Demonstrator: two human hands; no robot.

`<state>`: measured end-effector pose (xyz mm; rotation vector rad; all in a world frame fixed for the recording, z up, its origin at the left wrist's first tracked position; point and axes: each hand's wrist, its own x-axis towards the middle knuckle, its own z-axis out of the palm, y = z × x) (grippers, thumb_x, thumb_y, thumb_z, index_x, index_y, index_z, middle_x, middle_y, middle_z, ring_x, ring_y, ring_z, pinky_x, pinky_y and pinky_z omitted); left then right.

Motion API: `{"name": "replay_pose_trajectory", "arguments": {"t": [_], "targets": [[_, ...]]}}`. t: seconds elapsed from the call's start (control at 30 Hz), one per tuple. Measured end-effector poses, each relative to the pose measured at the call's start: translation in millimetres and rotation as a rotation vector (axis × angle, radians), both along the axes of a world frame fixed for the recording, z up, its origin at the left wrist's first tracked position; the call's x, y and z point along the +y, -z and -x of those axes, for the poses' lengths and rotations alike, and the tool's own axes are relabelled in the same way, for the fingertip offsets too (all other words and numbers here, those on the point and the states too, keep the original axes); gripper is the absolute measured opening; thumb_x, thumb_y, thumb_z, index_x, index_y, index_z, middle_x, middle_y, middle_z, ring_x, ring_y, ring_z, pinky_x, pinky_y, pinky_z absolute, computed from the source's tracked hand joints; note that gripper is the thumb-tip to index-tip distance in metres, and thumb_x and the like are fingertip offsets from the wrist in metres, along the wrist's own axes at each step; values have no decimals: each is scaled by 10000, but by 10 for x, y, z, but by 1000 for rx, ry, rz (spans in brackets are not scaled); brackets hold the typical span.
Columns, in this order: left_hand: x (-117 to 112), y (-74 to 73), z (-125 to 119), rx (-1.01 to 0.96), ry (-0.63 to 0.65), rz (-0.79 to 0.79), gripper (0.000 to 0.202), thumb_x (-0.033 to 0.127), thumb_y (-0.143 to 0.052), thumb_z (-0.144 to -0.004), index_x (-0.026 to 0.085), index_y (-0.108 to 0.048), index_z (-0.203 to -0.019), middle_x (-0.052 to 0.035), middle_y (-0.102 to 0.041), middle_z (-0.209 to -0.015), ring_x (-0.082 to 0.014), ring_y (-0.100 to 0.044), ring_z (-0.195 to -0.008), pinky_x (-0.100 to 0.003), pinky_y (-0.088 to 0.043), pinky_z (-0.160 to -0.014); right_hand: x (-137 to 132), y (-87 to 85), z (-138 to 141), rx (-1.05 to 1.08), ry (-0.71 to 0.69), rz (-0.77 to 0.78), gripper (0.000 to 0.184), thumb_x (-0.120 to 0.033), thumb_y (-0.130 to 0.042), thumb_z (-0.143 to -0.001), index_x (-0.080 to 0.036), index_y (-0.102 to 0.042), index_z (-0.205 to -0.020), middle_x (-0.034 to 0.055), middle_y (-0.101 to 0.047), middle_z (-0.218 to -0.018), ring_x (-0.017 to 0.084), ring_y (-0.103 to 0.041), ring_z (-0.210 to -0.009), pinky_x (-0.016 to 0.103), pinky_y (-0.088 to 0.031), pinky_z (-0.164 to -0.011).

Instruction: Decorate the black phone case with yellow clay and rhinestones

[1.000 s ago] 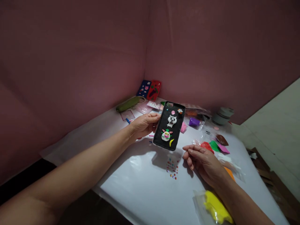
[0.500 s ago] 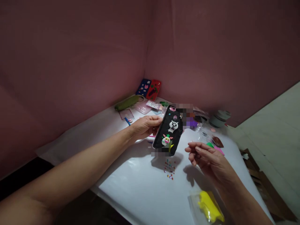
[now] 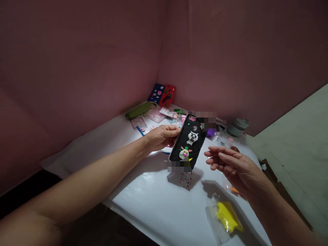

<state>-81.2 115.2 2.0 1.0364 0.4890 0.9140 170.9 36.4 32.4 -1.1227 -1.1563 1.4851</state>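
Observation:
My left hand (image 3: 165, 136) grips the left edge of a black phone case (image 3: 198, 147) and holds it tilted above the white table. A white animal figure, a second white figure with pink and green parts, and small gems decorate the case's back. Parts of its top and bottom are blurred out. To the right of the case, my right hand (image 3: 228, 164) hovers with fingers apart and nothing in it. Rows of small coloured gems (image 3: 186, 181) lie on the table below the case. Closer to me is yellow clay (image 3: 228, 217) in a clear bag.
Blue (image 3: 156, 94) and red (image 3: 167, 95) decorated cases lean in the corner of the pink walls. A green pouch (image 3: 139, 110), a blue stick-like tool (image 3: 140, 131) and clear packets lie at the back left. A grey-green round container (image 3: 238, 127) stands at the back right.
My left hand has shifted the phone case slightly to the right. My right hand has risen a little, and its fingers have straightened.

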Motion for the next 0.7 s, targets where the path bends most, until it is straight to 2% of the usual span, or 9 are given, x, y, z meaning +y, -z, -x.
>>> {"name": "replay_pose_trajectory", "arguments": {"t": [0.13, 0.33, 0.53, 0.7], "targets": [[-21, -19, -18, -7, 1, 13, 259, 331, -777, -691, 112, -663, -769, -28, -611, -650, -89, -537, -512, -191, -374, -478, 19, -30, 4, -21, -31, 20, 218, -256, -742, -720, -168, -750, -920, 122, -736, -923, 210, -687, -760, 281, -548, -615], [-6, 2, -21, -24, -8, 47, 234, 298, -774, -702, 120, -665, -808, -42, -645, -712, -120, -601, -606, -198, -418, -535, 158, 2, 182, 22, -97, 17, 214, -229, -714, -758, -175, -734, -964, 91, -725, -951, 178, -676, -745, 255, -540, -616], [5, 25, -7, -5, -19, 23, 254, 330, -759, -717, 110, -652, -788, -31, -624, -686, -103, -580, -561, -199, -417, -530, 288, 38, 325, 99, -189, -26, 213, -248, -684, -798, -178, -725, -994, 61, -722, -910, 142, -640, -721, 230, -512, -597], [17, 59, 1, -15, -23, 13, 254, 315, -733, -747, 101, -665, -864, -46, -636, -750, -106, -582, -594, -204, -429, -553, 373, 110, 388, 125, -213, -2, 196, -294, -672, -823, -187, -722, -980, 48, -730, -884, 150, -644, -740, 263, -513, -652]]}}
